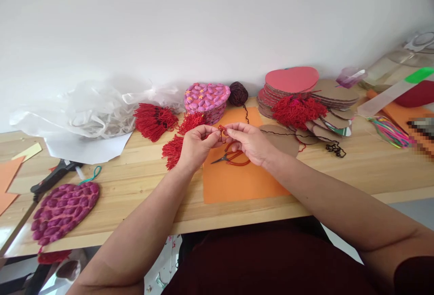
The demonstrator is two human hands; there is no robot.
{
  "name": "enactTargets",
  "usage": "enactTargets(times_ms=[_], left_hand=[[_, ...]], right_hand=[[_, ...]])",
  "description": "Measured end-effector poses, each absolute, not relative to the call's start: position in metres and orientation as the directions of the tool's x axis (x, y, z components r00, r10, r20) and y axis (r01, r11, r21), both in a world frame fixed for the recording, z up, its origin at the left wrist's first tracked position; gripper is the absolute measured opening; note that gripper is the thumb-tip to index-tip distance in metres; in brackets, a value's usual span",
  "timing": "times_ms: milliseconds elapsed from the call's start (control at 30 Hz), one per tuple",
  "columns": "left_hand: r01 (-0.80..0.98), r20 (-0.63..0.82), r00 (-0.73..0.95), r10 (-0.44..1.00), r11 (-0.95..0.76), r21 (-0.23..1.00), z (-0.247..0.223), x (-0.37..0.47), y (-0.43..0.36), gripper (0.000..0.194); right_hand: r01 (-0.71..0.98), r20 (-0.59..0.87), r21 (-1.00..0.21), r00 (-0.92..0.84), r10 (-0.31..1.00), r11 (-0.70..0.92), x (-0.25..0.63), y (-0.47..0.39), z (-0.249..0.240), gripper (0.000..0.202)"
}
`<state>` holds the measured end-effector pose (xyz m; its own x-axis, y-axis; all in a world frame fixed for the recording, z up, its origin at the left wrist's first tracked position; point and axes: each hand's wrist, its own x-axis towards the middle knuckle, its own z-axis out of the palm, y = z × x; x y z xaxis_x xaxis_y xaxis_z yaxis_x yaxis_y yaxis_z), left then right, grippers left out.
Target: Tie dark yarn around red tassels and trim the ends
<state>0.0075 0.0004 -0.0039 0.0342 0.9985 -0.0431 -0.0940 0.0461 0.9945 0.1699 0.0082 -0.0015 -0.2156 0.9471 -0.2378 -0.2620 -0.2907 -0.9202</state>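
My left hand [201,145] and my right hand [246,140] meet above an orange sheet [233,186]. Both are closed in a pinch, with a small bit of red yarn [222,129] between the fingertips. How the yarn is looped or knotted is too small to tell. Just under my hands, scissors [233,158] with orange handles lie on the sheet, partly covered by my right hand. Red yarn tassels [173,151] rest beside my left hand. A strand of dark yarn [294,134] runs rightward from near my right hand and ends in a loose tangle.
Behind stand a dark yarn ball [238,94], stacked purple-studded hearts [206,98] and stacked cardboard shapes [291,80] with red yarn on them. Leftward are plastic bags [91,109], a glue gun [54,177] and a purple heart [66,211] near the table's front edge.
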Motion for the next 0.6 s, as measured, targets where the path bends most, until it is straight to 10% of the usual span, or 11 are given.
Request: enactTargets(times_ms=[300, 600], left_hand=[[-0.1, -0.049, 0.026, 0.998, 0.051, 0.994, -0.006, 0.011, -0.003, 0.027], [0.533, 0.346, -0.026, 0.938, -0.28, 0.799, -0.005, 0.0, 0.001, 0.01]], right_hand=[[0.045, -0.051, -0.998, -0.218, 0.975, -0.042, 0.166, 0.004, -0.013, 0.014], [0.172, 0.069, -0.978, -0.281, 0.957, 0.121, 0.167, 0.002, -0.015, 0.013]])
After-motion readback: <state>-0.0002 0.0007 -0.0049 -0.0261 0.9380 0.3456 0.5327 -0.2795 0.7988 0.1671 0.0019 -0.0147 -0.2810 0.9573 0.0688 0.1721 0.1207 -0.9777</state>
